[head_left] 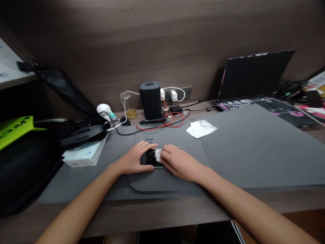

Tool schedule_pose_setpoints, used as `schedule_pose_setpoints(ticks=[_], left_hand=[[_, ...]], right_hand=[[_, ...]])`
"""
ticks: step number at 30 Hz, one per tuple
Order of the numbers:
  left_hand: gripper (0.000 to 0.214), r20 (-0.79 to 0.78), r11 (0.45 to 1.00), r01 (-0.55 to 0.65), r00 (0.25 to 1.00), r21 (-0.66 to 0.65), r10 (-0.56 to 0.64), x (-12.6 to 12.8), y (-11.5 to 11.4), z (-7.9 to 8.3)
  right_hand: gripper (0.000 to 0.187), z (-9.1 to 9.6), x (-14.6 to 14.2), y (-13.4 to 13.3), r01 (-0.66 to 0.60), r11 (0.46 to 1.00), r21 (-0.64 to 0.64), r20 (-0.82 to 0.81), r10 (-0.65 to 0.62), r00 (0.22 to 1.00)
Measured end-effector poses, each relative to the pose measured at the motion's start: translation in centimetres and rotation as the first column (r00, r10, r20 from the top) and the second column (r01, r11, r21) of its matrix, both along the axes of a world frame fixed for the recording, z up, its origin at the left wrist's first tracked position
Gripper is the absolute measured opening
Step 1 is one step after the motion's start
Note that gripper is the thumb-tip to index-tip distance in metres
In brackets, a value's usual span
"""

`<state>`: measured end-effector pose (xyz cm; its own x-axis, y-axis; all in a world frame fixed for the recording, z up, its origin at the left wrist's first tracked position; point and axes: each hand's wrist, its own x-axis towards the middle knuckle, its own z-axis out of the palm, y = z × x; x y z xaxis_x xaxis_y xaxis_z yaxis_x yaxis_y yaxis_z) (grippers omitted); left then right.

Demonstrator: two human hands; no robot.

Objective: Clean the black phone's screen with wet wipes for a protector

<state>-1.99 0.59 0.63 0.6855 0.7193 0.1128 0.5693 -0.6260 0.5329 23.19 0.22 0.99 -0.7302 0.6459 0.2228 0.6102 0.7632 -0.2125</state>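
A dark smartphone [151, 160] lies sideways on the grey desk mat, its glossy screen facing up. My left hand [133, 158] grips its left end, with the thumb along the near edge and the fingers along the far edge. Pinched in my right hand [176, 161] is a small wad of white tissue [158, 155], which rests on the screen. My right hand covers the right part of the phone. A folded white tissue [201, 128] lies farther back on the mat, to the right of both hands.
A tissue pack [85, 154] and a black bag [22, 162] are at the left. Behind the hands stand a black speaker-like box [150, 101], a glass [128, 105] and a tangled red cable [175, 123]. An open laptop [256, 78] occupies the back right.
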Motion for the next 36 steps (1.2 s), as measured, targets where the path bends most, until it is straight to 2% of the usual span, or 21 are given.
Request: schedule_pose_setpoints(ticks=[3, 7, 8, 12, 16, 21, 25, 29, 34, 36], left_hand=[[0.075, 0.008, 1.000, -0.006, 1.000, 0.006, 0.006, 0.0, 0.0, -0.1], [0.072, 0.004, 1.000, 0.004, 1.000, 0.002, -0.004, 0.0, 0.1, 0.0], [0.072, 0.004, 1.000, 0.006, 1.000, 0.000, -0.006, 0.0, 0.1, 0.0], [0.074, 0.013, 1.000, -0.006, 1.000, -0.014, 0.006, -0.1, 0.0, 0.0], [0.072, 0.012, 1.000, -0.016, 1.000, -0.025, 0.016, -0.1, 0.1, 0.0], [0.074, 0.035, 0.999, -0.015, 0.999, -0.031, 0.016, -0.2, 0.1, 0.0], [0.074, 0.024, 0.999, -0.021, 0.999, -0.030, 0.022, -0.2, 0.1, -0.1], [0.076, 0.020, 1.000, -0.020, 1.000, -0.018, 0.020, -0.2, 0.1, 0.0], [0.078, 0.026, 0.999, -0.023, 0.999, -0.031, 0.024, -0.1, 0.0, 0.2], [0.083, 0.031, 0.999, -0.025, 0.999, -0.042, 0.027, -0.1, -0.1, 0.3]], right_hand=[[0.020, -0.2, -0.2, -0.1, -0.136, 0.991, -0.007, -0.002, 0.136, 0.991], [0.019, -0.2, 0.1, 0.2, 0.035, 0.999, -0.008, -0.023, -0.035, 0.999], [0.019, -0.1, 0.1, 0.3, 0.039, 0.999, -0.008, -0.022, -0.039, 0.999], [0.019, 0.0, 0.4, 0.3, -0.060, 0.996, -0.061, -0.007, 0.060, 0.998], [0.020, 0.1, 0.8, 0.6, 0.045, 0.997, -0.064, -0.014, -0.046, 0.999], [0.019, 0.3, 1.1, 0.7, -0.108, 0.988, -0.112, -0.048, 0.103, 0.994], [0.022, 0.5, 1.4, 0.8, -0.031, 0.992, -0.120, -0.051, 0.025, 0.998], [0.019, 0.6, 1.4, 0.8, -0.129, 0.983, -0.131, -0.046, 0.124, 0.991], [0.023, 0.9, 1.6, 1.0, -0.052, 0.990, -0.134, -0.065, 0.043, 0.997], [0.022, 0.9, 1.4, 0.8, -0.093, 0.987, -0.131, -0.072, 0.085, 0.994]])
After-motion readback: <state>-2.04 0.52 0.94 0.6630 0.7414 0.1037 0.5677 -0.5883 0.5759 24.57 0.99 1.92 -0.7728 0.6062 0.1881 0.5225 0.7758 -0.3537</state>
